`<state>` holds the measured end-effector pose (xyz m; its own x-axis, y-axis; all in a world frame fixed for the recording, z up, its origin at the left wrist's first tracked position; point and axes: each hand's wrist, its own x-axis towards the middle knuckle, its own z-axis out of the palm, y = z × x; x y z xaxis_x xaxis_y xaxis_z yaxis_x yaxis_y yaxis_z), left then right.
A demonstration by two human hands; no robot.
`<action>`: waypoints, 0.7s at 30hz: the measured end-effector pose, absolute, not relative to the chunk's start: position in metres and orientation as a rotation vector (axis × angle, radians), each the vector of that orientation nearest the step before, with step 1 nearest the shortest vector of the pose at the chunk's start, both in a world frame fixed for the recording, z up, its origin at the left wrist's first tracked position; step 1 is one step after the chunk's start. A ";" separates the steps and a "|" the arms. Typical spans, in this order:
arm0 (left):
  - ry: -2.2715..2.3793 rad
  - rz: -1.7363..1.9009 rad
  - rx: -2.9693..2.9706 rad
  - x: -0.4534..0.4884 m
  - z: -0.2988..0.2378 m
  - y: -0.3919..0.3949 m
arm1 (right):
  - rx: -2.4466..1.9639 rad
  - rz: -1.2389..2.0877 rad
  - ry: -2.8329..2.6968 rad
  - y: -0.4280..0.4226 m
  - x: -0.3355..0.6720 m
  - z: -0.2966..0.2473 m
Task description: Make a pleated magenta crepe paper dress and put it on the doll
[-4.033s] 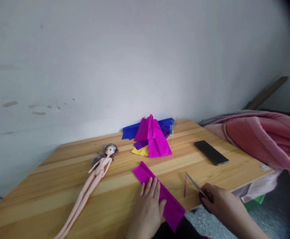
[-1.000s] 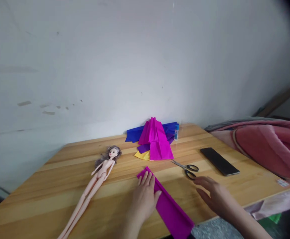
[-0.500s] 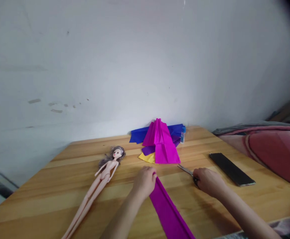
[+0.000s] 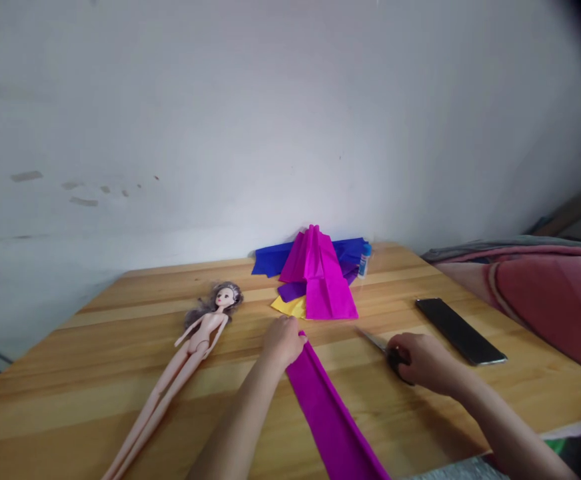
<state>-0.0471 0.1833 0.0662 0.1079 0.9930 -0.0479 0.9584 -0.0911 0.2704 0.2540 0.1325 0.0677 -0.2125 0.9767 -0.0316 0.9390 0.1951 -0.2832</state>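
Note:
A long folded strip of magenta crepe paper (image 4: 328,407) runs from the front edge of the view up to my left hand (image 4: 285,343), which pinches its far end. My right hand (image 4: 428,363) is closed around the black handles of a pair of scissors (image 4: 373,339). Their blades look shut and point away to the left, apart from the strip. Left of my left arm a doll (image 4: 198,350) with grey hair lies on its back, head toward the wall. Beyond my hands rests a pleated magenta piece of paper (image 4: 324,293).
Under the pleated piece lie blue paper (image 4: 270,260), purple paper (image 4: 291,291) and yellow paper (image 4: 289,306). A glue stick (image 4: 364,261) stands beside them near the wall. On the right of the wooden table (image 4: 250,397) lies a black phone (image 4: 460,331). Pink bedding (image 4: 545,300) borders the table's right side.
The scissor blades, slightly parted before, now look closed. My left hand still pinches the strip and has shifted slightly up and left in view. The whole view has moved a little.

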 end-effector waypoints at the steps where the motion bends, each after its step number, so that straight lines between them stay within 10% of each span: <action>1: 1.927 0.222 2.158 -0.048 0.067 0.182 | -1.837 0.407 -2.274 0.131 0.255 0.067; 21: 1.909 0.327 2.160 -0.045 0.068 0.172 | -1.561 1.043 -1.943 0.068 0.227 0.058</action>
